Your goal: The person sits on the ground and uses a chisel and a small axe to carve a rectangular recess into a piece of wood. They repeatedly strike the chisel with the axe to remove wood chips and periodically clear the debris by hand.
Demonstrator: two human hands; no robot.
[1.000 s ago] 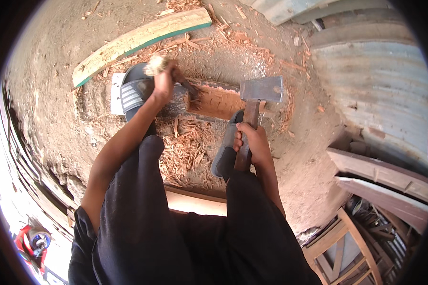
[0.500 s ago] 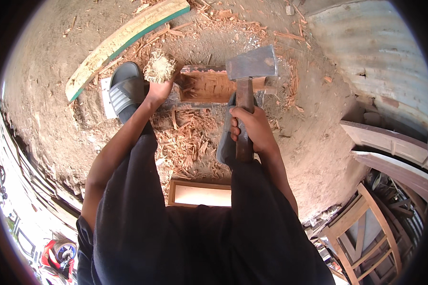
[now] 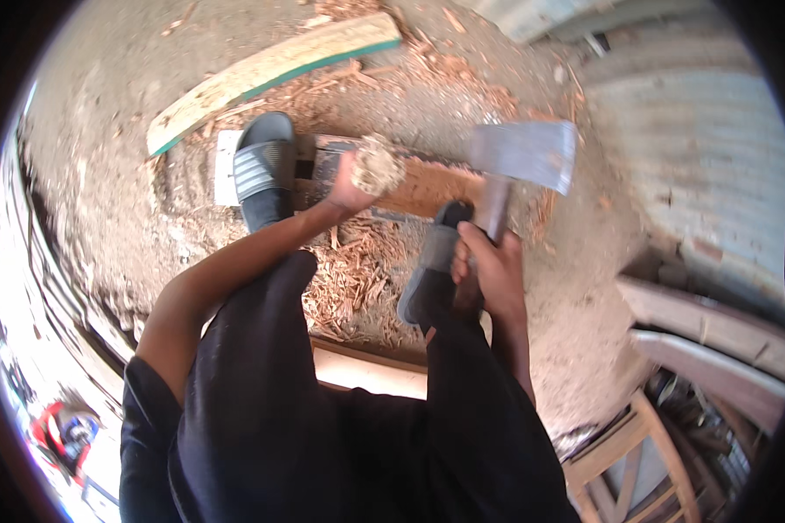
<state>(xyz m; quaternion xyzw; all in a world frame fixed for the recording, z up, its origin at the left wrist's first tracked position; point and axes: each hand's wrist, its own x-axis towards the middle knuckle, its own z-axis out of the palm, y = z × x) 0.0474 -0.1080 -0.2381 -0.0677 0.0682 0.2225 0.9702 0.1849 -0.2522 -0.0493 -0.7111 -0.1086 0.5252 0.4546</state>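
Note:
My left hand (image 3: 346, 185) is closed round an upright piece of wood with a frayed, brush-like top (image 3: 378, 166), perhaps a battered handle. Its lower end is hidden. Behind it lies a wooden block (image 3: 445, 184) with a long reddish hollow cut into it. My right hand (image 3: 500, 268) grips the wooden handle of an axe (image 3: 523, 152). The broad grey head, slightly blurred, points away from me above the block's right end. My sandalled feet are at the block: the left sandal (image 3: 266, 166) by its left end, the right sandal (image 3: 432, 266) against its near right side.
Wood chips (image 3: 353, 279) cover the dirt between my feet. Beyond the block lies a pale plank (image 3: 270, 70) with a green edge. A wooden-framed panel (image 3: 371, 370) sits close beneath me. Corrugated metal sheeting (image 3: 698, 148), boards (image 3: 706, 318) and a wooden frame (image 3: 619, 449) stand at right.
My left hand has moved right with the frayed wood, from the block's left end to over its hollow. The axe has swung right and tilted. The whole view has shifted somewhat.

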